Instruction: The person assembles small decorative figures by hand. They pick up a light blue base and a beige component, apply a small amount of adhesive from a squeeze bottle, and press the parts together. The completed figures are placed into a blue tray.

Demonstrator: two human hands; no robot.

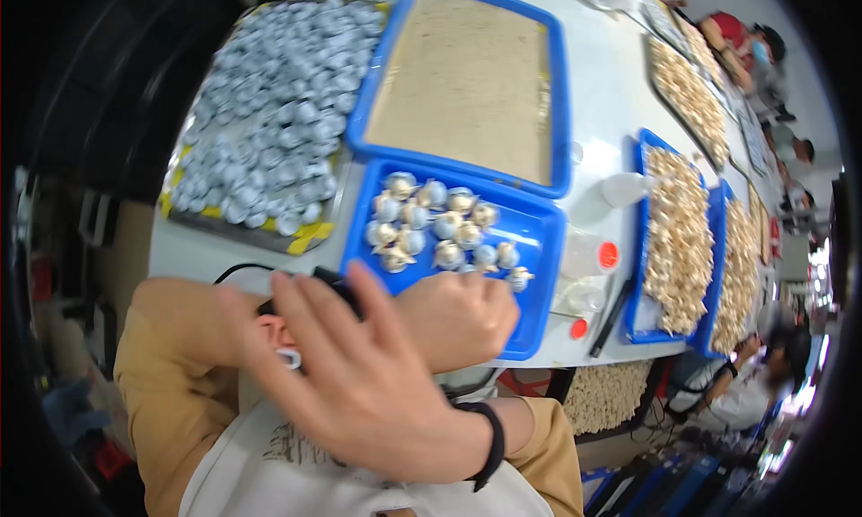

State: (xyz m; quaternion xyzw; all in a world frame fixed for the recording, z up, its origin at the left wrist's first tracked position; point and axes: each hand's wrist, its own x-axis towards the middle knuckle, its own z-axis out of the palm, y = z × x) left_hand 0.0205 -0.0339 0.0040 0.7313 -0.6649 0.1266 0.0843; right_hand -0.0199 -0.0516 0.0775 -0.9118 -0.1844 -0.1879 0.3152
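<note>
My left hand (462,318) is curled into a fist at the front edge of a blue tray (535,288); anything inside its fingers is hidden. Over my left wrist and forearm lies my right hand (359,382), slightly blurred, its fingers spread and nothing in them. A black band (489,445) circles my right wrist. Between my right fingers shows part of a pink-orange and white item (277,331), with something black beside it; I cannot tell its kind. Inside the blue tray sit several small round pieces (467,235), pale grey-blue with cream, frilled parts.
Grey-blue cap-like pieces (269,113) cover a yellow-taped tray at left. Behind my tray lies a blue-rimmed board (467,77). To the right are red-capped bottles (588,255), a black stick-like tool (611,319) and blue trays of cream pieces (673,239). Other people sit far right.
</note>
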